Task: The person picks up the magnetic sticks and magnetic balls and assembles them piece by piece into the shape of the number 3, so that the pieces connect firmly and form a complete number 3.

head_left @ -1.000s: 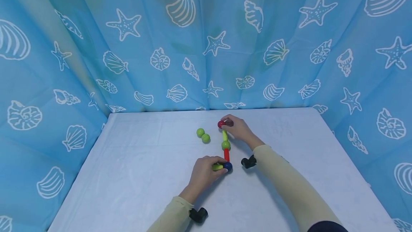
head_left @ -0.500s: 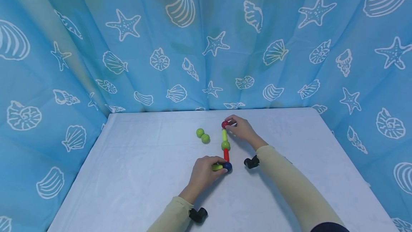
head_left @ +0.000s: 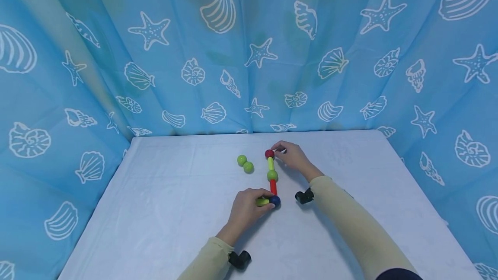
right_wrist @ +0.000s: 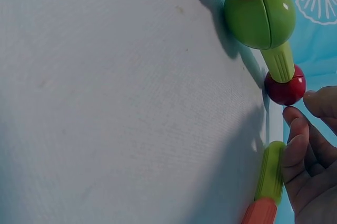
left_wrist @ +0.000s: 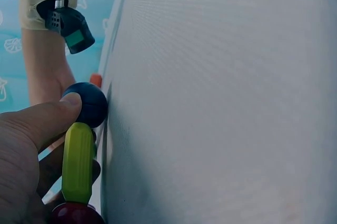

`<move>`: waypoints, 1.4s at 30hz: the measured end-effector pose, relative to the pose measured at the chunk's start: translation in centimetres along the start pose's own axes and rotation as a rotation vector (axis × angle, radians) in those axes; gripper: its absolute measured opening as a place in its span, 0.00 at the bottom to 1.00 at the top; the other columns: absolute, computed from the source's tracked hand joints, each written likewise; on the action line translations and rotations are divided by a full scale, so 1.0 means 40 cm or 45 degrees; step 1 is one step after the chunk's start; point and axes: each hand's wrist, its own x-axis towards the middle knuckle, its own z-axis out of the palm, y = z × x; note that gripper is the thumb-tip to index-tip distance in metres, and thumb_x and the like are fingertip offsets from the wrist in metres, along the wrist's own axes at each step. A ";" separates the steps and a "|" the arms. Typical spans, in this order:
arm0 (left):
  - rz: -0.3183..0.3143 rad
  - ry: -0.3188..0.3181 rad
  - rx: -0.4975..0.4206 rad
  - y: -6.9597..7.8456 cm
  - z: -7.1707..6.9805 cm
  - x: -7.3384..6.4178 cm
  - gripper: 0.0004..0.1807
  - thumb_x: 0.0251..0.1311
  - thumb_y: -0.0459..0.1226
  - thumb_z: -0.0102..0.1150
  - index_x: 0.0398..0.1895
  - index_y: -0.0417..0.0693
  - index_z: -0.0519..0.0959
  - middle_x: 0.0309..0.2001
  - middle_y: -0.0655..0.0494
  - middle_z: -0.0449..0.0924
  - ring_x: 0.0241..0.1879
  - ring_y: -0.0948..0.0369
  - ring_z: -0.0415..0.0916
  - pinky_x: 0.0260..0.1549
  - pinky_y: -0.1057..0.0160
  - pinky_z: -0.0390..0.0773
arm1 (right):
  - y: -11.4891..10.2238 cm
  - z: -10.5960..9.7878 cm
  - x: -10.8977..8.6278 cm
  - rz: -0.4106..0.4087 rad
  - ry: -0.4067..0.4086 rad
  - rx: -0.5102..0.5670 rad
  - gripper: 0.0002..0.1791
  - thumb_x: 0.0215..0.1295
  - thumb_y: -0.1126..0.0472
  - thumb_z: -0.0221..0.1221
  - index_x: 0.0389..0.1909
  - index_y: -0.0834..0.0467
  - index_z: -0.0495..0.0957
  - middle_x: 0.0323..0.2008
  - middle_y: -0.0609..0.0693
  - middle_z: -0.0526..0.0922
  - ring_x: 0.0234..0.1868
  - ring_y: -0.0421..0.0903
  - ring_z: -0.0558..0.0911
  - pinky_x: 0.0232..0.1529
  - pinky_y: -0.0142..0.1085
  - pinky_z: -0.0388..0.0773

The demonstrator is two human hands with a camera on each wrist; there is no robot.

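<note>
A chain of magnetic rods and balls lies on the white table. Its blue ball (head_left: 274,201) is pinched by my left hand (head_left: 246,211); a yellow-green rod (left_wrist: 78,162) runs from that ball under the hand to a dark red ball (left_wrist: 77,214). From the blue ball a red rod (head_left: 273,187) leads to a green ball (head_left: 272,175), then another yellow-green rod (head_left: 270,163) ends at a red ball (head_left: 269,154). My right hand (head_left: 292,155) is at this red ball's right side, thumb and fingertips right by its surface, not curled round it.
Two loose green balls (head_left: 245,163) lie left of the chain. Below the right hand, a yellow-green rod (right_wrist: 270,170) and an orange-red rod (right_wrist: 260,212) lie end to end, hidden in the head view. A blue shell-print curtain (head_left: 249,55) surrounds the table (head_left: 163,202).
The red ball has moved in to the far end of the yellow-green rod, and the right fingers have come off it to the right. The left hand has kept its place.
</note>
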 end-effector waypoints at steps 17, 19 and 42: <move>0.030 0.019 0.036 -0.005 0.007 0.000 0.16 0.56 0.45 0.76 0.48 0.61 0.88 0.42 0.69 0.86 0.41 0.66 0.76 0.43 0.62 0.76 | -0.003 0.016 0.001 0.005 -0.020 -0.022 0.17 0.72 0.58 0.62 0.60 0.49 0.80 0.56 0.55 0.82 0.54 0.54 0.80 0.45 0.40 0.83; 0.030 0.020 0.038 -0.004 0.007 0.000 0.16 0.56 0.45 0.76 0.48 0.61 0.88 0.42 0.69 0.86 0.40 0.66 0.76 0.42 0.63 0.75 | -0.005 0.017 -0.001 0.008 -0.012 -0.023 0.17 0.72 0.58 0.63 0.59 0.49 0.80 0.56 0.55 0.82 0.54 0.54 0.80 0.46 0.41 0.83; 0.045 0.015 0.026 -0.007 0.003 0.001 0.15 0.57 0.45 0.75 0.48 0.60 0.88 0.41 0.69 0.86 0.39 0.66 0.75 0.40 0.64 0.74 | -0.003 0.032 -0.004 0.034 0.056 -0.038 0.16 0.73 0.57 0.62 0.59 0.51 0.79 0.54 0.55 0.83 0.58 0.55 0.79 0.58 0.49 0.78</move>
